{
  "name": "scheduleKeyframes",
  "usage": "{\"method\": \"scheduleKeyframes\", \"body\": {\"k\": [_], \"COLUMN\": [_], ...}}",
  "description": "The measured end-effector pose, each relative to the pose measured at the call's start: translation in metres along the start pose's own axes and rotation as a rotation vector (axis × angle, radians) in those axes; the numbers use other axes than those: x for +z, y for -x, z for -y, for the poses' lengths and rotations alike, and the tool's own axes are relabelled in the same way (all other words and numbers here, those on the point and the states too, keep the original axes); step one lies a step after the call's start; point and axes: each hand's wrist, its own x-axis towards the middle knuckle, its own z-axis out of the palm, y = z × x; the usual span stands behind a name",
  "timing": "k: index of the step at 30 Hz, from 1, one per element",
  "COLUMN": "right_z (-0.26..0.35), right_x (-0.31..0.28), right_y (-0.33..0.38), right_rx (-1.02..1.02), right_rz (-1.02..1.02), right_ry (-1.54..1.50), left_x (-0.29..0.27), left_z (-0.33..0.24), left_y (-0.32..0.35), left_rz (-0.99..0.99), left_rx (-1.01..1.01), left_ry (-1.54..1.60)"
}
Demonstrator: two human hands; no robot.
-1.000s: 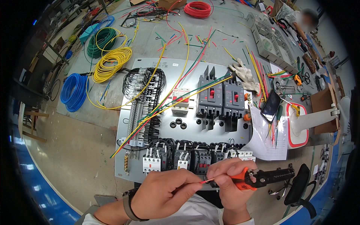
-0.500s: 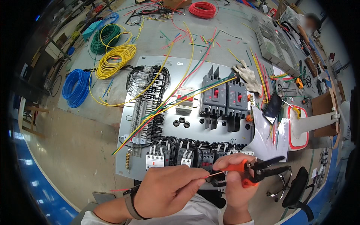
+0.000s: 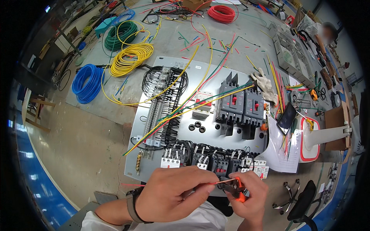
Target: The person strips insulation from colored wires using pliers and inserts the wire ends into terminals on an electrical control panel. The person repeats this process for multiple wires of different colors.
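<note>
My left hand (image 3: 175, 192), closed in a pinch, grips a thin red wire (image 3: 224, 181). A short length sticks out past the fingertips toward my right hand, with a bare copper-coloured end; the tail shows beside my left wrist. My right hand (image 3: 249, 195) is wrapped round orange-handled wire strippers (image 3: 241, 195). Their dark jaws are just below the wire end; whether they touch it I cannot tell. Both hands are in front of the near edge of a metal panel (image 3: 185, 133), close to its row of contactors (image 3: 220, 166).
On the panel are two black breakers (image 3: 232, 101), a smaller white breaker (image 3: 203, 104) and a terminal strip (image 3: 154, 121). Yellow and green wires lie across it. Blue (image 3: 88, 83), yellow (image 3: 131, 59), green and red coils rest around it. A glove (image 3: 265, 85) lies at the right.
The wire strippers have turned in my right hand: their jaws pointed right and now lie under the wire end, toward my left hand. The panel has shifted rightward in view.
</note>
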Motion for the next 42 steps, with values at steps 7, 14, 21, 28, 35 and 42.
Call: {"method": "scheduleKeyframes", "body": {"k": [7, 14, 21, 28, 35, 42], "right_z": [0.000, 0.002, 0.002, 0.001, -0.002, 0.000], "right_x": [-0.002, 0.000, 0.001, 0.003, 0.004, 0.007], "right_y": [0.001, -0.002, -0.003, -0.002, -0.001, 0.002], "right_rx": [0.003, -0.041, -0.052, -0.015, -0.039, -0.067], "right_rz": [0.032, 0.008, 0.033, 0.030, 0.032, 0.092], "right_ry": [0.019, 0.002, 0.004, -0.026, -0.005, -0.115], "left_x": [0.000, -0.004, -0.003, -0.005, -0.008, -0.018], "left_z": [0.000, 0.001, 0.002, 0.002, -0.005, -0.010], "left_y": [0.000, 0.001, 0.004, 0.004, 0.004, 0.001], "left_rz": [-0.019, -0.005, -0.036, -0.021, -0.005, -0.037], "left_rx": [0.050, 0.078, 0.094, 0.102, 0.112, 0.299], "left_ry": [-0.010, -0.037, -0.025, -0.029, -0.065, -0.298]}}
